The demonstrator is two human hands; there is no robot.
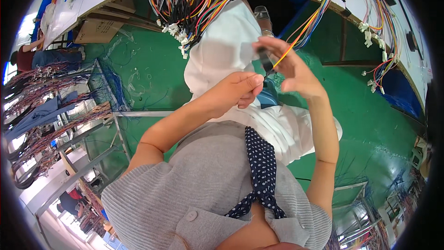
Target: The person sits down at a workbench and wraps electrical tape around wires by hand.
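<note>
2 hands met: the left hand [236, 90] pinched a black connector [265, 61], the right hand [291, 67] grasped its orange wires [300, 32].

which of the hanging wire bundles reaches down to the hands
The thin orange and yellow bundle on the right, running down to the right hand. The big mixed-colour bundle ends above, in loose white plugs.
</note>
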